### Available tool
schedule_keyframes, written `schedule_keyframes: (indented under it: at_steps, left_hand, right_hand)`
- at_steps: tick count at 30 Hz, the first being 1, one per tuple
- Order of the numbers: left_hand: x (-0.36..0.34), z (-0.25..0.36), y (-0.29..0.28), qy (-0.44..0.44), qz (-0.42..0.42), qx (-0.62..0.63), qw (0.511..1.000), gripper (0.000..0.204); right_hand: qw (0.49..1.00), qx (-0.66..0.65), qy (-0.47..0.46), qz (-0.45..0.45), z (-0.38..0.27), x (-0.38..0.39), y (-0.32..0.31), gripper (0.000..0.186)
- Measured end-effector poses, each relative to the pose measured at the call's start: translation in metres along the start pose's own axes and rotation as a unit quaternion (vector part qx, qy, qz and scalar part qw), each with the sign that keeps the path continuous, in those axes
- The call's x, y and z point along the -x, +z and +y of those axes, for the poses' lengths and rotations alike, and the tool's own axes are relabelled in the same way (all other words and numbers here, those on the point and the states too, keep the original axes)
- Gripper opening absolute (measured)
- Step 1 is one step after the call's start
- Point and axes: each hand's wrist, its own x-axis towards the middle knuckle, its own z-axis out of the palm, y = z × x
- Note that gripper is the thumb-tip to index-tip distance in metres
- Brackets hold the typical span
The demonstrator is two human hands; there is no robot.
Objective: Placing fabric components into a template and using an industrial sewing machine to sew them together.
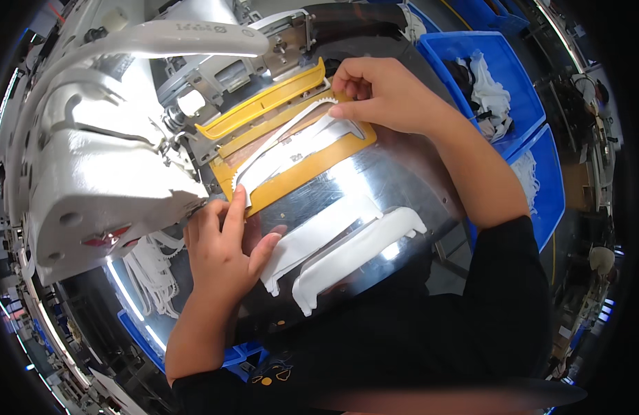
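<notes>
A yellow frame-like template [319,163] lies on the metal bed of a white sewing machine [119,173]. Inside it rests a long white fabric piece [292,153] with a ridged white edging along its far side. My left hand [223,242] is at the near-left corner, index fingertip on the piece's end, thumb spread away. At the far-right end, my right hand [385,93] has curled fingers, with thumb and index closing about the edging's tip. A raised yellow bar [264,100] stands tilted behind the template.
Two white fabric stacks, one flat [319,238] and one curved [357,256], lie on the shiny table nearer me. White strips [150,277] hang at the left. Blue bins [520,90] at the right hold white and black cloth. A metal clamp mechanism [229,72] sits behind.
</notes>
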Motion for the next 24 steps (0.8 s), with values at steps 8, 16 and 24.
schedule_keyframes:
  at_steps: [8,16,24]
  left_hand:
    - [-0.005,-0.007,-0.004,-0.015,-0.032,-0.007,0.999,0.074]
    - [-0.003,-0.009,-0.005,-0.005,-0.038,-0.063,0.997,0.072]
    - [-0.003,-0.009,-0.004,-0.015,-0.051,-0.035,0.998,0.072]
  right_hand:
    - [0.985,0.098,0.144,-0.009,-0.006,-0.005,0.006,0.052]
    - [0.975,0.118,0.17,-0.075,-0.023,0.003,-0.002,0.044]
    - [0.978,0.112,0.173,-0.033,-0.016,0.005,0.002,0.044]
